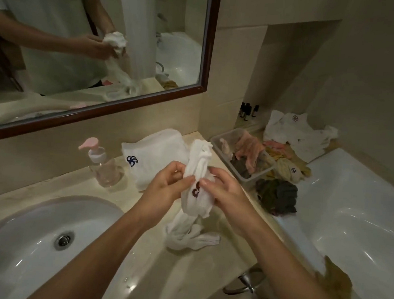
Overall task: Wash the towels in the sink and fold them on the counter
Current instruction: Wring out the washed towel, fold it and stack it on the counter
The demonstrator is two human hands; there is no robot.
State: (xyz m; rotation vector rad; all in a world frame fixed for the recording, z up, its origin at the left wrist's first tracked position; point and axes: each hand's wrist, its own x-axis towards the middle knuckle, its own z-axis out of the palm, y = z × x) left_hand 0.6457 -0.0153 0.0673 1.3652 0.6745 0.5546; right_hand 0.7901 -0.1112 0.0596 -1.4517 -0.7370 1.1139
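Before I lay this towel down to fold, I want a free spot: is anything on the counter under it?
Only the white towel's own tail trails on the counter beneath both hands. The folded towel and soap bottle sit further back; the dark cloth lies to the right.

We see a white cloth towel [197,185], soft and matt, bunched and ribbed with wrinkles, with a dark embroidered mark. A second white towel [155,153], folded, looks equally matt, with a blue stitched logo. The counter [148,259] looks like polished pale stone, glossy, with water drops on it. The sink [28,242] is smooth white glazed ceramic; its drain [64,239] is shiny metal. The bottle [102,167] is clear plastic with a pink matt pump. The bin [243,175] is translucent plastic holding matt pink and dark cloths. The bathtub [352,217] is glossy white. The mirror [93,45] has a dark, glossy wooden frame.
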